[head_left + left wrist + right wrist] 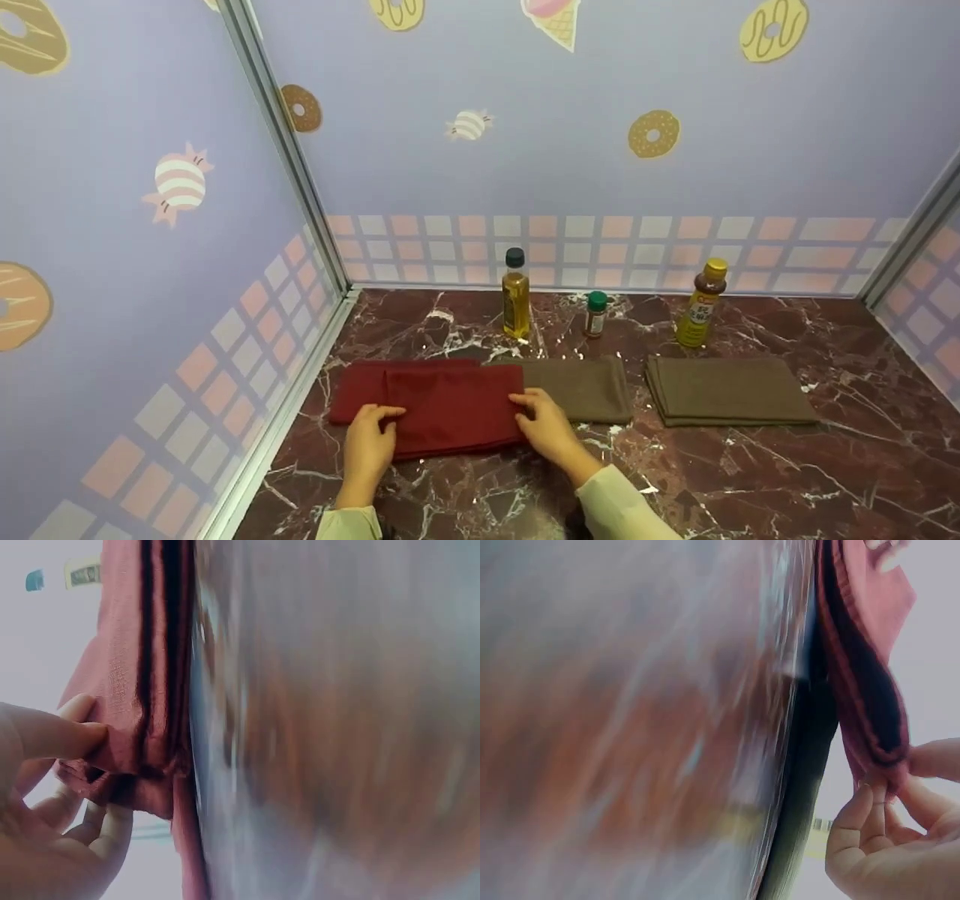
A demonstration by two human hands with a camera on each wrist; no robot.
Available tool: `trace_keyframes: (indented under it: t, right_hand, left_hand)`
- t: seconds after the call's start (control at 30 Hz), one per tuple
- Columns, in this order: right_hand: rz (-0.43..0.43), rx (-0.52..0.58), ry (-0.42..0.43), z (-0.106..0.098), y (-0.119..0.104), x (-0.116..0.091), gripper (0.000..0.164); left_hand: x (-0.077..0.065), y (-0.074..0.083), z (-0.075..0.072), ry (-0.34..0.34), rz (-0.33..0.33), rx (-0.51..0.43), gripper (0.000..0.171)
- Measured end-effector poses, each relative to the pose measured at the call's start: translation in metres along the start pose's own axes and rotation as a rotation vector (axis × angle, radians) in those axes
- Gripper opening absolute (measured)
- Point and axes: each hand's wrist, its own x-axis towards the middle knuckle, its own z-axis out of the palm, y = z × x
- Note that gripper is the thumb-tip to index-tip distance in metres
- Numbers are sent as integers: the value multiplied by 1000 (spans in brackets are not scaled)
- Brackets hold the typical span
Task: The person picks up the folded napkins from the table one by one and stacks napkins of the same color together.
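Between left grip (370,442) and right grip (547,427), both pinched closed on its ends, the upper red cloth (454,411).

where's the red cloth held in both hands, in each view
Head: red cloth below centre, between left hand and right hand.
Left wrist: red cloth left of centre, from the top edge down.
Right wrist: red cloth, upper right.
Shared landmark: marble tabletop.
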Motion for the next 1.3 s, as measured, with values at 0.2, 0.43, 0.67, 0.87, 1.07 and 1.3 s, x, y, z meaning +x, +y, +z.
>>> trace_keyframes:
  t: [0.2, 0.43, 0.67, 0.87, 1.07, 1.3]
  right_hand:
    - [-5, -15, -121, 19, -15, 11, 54]
    - [-27, -115, -143, 42, -28, 24, 52]
    - [-68, -143, -75, 59, -39, 35, 40]
    - [-114, -115, -98, 69, -41, 37, 43]
    - [-42, -138, -204, 73, -44, 37, 53]
    - [57, -155, -266, 75, -48, 35, 59]
  left_hand:
    - [16, -17, -15, -67, -51, 66, 53]
    - [25, -35, -24, -115, -39, 78, 67]
    - [33, -44, -25, 29, -47, 96, 35]
    - [42, -46, -23, 81, -107, 130, 46]
    - [41, -52, -25, -94, -238, 184, 63]
    - [38, -56, -35, -196, -311, 179, 61]
